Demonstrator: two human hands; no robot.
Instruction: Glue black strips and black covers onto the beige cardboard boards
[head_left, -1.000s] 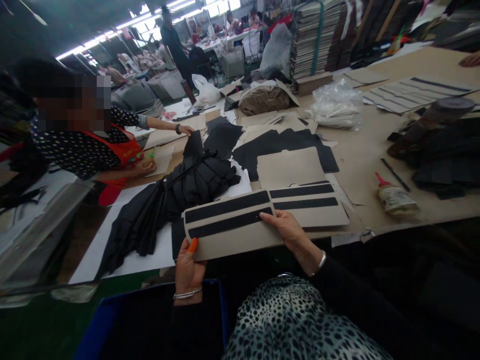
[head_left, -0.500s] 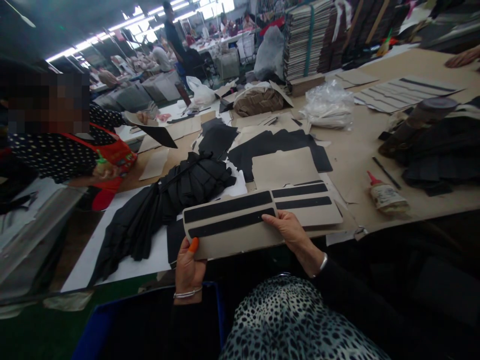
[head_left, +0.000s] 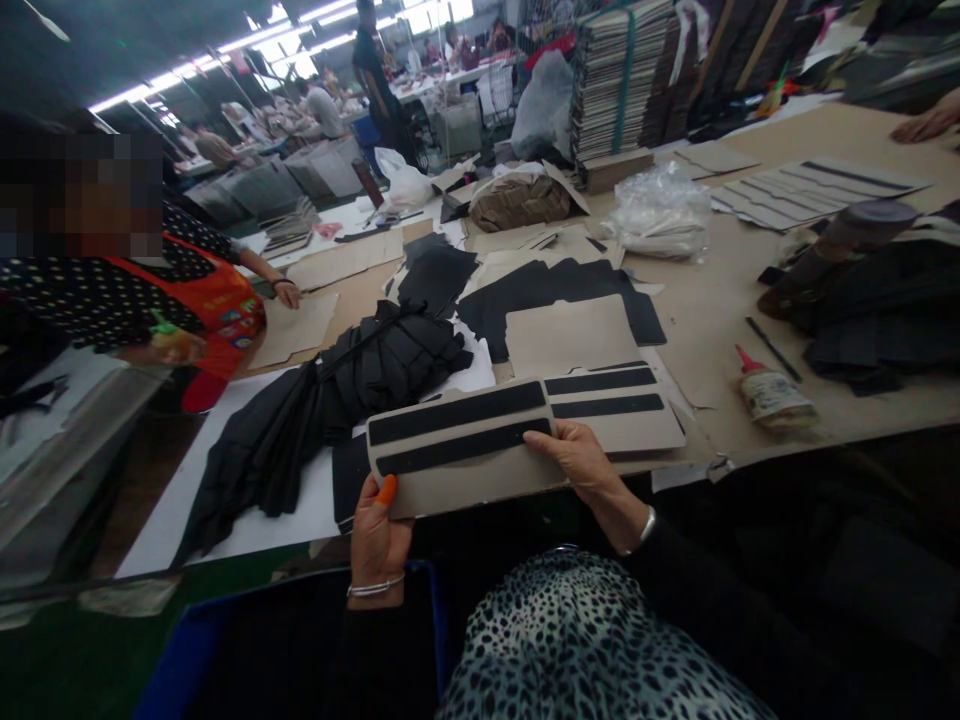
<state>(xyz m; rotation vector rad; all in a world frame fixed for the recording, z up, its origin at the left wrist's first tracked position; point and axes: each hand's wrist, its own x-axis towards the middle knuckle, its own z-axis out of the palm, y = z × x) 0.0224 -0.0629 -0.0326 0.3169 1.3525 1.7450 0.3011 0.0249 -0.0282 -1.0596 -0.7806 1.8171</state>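
Observation:
Between my two hands is a beige cardboard panel (head_left: 465,482) with two black strips running along its length. My left hand (head_left: 379,540), an orange cover on its thumb, pinches the panel's lower left corner. At the right end, my right hand (head_left: 581,465) grips it with the thumb on the lower black strip. Just behind its right end lies a similar striped panel (head_left: 622,428) on the table. A plain beige board (head_left: 570,330) rests beyond that one. Left of the panel, a tied bundle of black strips (head_left: 322,410) spreads over white paper.
A glue bottle (head_left: 772,390) with a red tip lies at the right beside a thin black stick (head_left: 772,348). Black sheets (head_left: 555,290) and a plastic bag (head_left: 660,210) are farther back. A co-worker in an orange apron (head_left: 217,310) is at left. A blue bin (head_left: 187,650) stands below.
The co-worker at left no longer holds up the dark-faced sheet; that hand is now down by the boards. A standing person in the background has shifted right. My hands and panel hold nearly still.

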